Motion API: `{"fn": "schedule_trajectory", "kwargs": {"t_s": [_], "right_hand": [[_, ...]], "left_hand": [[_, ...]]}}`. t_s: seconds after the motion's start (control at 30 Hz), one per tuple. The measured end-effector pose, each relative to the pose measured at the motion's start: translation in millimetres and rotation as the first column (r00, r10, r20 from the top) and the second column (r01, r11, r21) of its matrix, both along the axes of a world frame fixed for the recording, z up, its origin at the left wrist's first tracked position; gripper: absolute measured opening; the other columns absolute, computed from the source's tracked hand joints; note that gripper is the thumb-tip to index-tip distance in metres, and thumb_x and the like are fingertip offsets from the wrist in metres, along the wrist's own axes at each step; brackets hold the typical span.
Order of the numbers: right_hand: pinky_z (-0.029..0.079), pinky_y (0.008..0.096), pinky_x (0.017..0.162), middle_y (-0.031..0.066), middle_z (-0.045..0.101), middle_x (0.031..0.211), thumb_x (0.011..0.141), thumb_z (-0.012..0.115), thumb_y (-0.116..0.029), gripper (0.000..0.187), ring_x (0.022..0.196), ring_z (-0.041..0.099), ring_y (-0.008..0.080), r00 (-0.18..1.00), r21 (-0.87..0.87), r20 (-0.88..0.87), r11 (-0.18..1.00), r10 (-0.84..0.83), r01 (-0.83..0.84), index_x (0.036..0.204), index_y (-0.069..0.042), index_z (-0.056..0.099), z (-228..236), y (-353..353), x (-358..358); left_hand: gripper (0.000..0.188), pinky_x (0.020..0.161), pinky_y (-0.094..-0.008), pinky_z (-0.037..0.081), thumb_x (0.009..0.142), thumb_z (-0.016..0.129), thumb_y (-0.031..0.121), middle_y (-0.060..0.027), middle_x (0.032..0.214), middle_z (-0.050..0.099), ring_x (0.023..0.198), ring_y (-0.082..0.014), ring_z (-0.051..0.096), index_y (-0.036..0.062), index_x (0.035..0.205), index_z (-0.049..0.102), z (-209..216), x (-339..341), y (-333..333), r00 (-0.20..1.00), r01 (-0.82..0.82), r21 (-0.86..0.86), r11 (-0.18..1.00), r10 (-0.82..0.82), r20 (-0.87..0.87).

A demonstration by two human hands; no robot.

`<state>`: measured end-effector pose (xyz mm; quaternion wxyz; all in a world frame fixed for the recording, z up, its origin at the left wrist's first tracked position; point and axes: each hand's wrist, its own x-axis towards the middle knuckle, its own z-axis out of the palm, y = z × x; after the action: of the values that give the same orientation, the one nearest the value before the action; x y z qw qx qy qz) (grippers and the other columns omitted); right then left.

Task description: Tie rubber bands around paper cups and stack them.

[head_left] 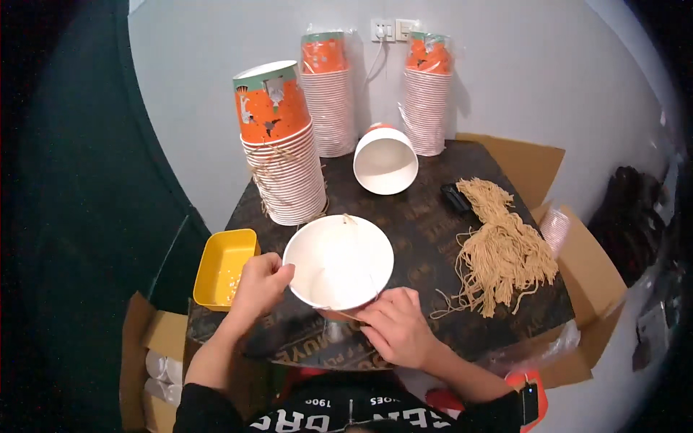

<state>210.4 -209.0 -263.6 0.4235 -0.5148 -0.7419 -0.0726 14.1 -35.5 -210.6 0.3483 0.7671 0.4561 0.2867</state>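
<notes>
White specks [232,283] in yellow tray [224,255] are looking too small to identify, right hand [395,326] is hiding part of paper bucket [339,260], lower edge is cropping black shirt [350,386]

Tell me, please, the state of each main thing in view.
Front white-lined paper bucket: mouth up
Rear white-lined paper bucket: on its side
Tall orange paper bucket stack: nested, unwrapped
Two orange paper bucket stacks: wrapped, standing
Yellow rectangular plastic box: open
Tan cord bundle: ends splayed
</notes>
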Motion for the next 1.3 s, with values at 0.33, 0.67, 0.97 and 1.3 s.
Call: {"fn": "schedule_trajectory", "kwargs": {"t_s": [0.33,0.67,0.97,1.3], "right_hand": [[0.048,0.0410,0.084,0.0188,0.050,0.133,0.073,0.067,0.000,0.042,0.099,0.055,0.0315,0.996,-0.007,-0.087,0.999,-0.036,0.035,0.115,-0.001,0.062,14.4,-14.8,53.1],[0.051,0.0394,0.080,0.0153,0.062,0.107,0.078,0.065,-0.001,0.018,0.091,0.060,0.0333,0.981,-0.077,-0.009,0.978,0.192,-0.193,0.096,0.000,0.065,-24.0,16.2,78.0],[0.052,0.0382,0.078,0.0106,0.066,0.098,0.082,0.063,-0.003,0.015,0.088,0.062,0.0305,0.953,-0.169,-0.101,0.939,0.284,-0.298,0.096,-0.002,0.066,-55.3,11.5,81.9],[0.053,0.0377,0.078,0.0110,0.067,0.098,0.082,0.064,-0.002,0.015,0.088,0.063,0.0302,0.959,-0.184,-0.115,0.944,0.257,-0.275,0.097,-0.002,0.066,-56.6,6.9,83.7]], "left_hand": [[0.016,0.049,-0.0320,0.040,0.079,0.062,0.004,-0.0138,0.055,0.050,0.051,-0.0122,0.048,-0.0053,0.070,0.053,92.6,-22.4,-1.8,0.997,-0.054,0.650,0.758,0.075,-0.005],[0.008,0.066,-0.0439,0.052,0.081,0.063,0.009,-0.0184,0.071,0.065,0.068,-0.0369,0.065,0.0008,0.079,0.061,199.0,-50.8,91.0,0.682,0.119,0.969,0.214,0.692,-0.237],[0.009,0.068,-0.0409,0.051,0.086,0.058,0.012,-0.0117,0.077,0.069,0.071,-0.0272,0.069,0.0075,0.085,0.066,247.0,10.3,184.8,0.441,0.391,0.920,0.036,0.870,-0.222],[0.002,0.072,-0.0377,0.043,0.085,0.062,0.013,-0.0019,0.070,0.068,0.068,-0.0182,0.067,0.0112,0.085,0.063,240.8,150.9,173.0,0.428,0.651,0.757,-0.058,0.852,-0.302]]}}
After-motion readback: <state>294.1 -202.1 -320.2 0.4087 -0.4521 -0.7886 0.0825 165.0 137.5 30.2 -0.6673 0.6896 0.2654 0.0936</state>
